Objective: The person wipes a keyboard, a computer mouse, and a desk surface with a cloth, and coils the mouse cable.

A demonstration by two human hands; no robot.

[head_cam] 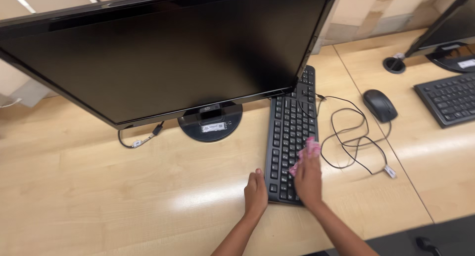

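keyboard (292, 132), black, is lying on the light wooden bench (99, 186) turned so its long axis is running away from the person, its far end tucking under the right corner of the big dark monitor (163, 53). right hand (308, 179) is resting on top of the near half of the keys, its grip closing around a crumpled pink cloth (306, 152) that is sticking out ahead of the fingers, toward the far end. left hand (256, 194) is pressing against the keyboard's near left corner, fingers curled together with the thumb up, pinching nothing that is showing. so the unwiped length of keys is lying straight ahead of the right hand, the nearer of the two to it.

just to the right, a loose black cable (354, 142) is looping on the bench, close beside the keyboard's edge, and a black mouse (379, 105) is sitting beyond it. the monitor's round stand (210, 123) is standing to the left. the overhanging screen is crowding the far keys. a second keyboard (448, 100) is lying well apart on the neighbouring bench.
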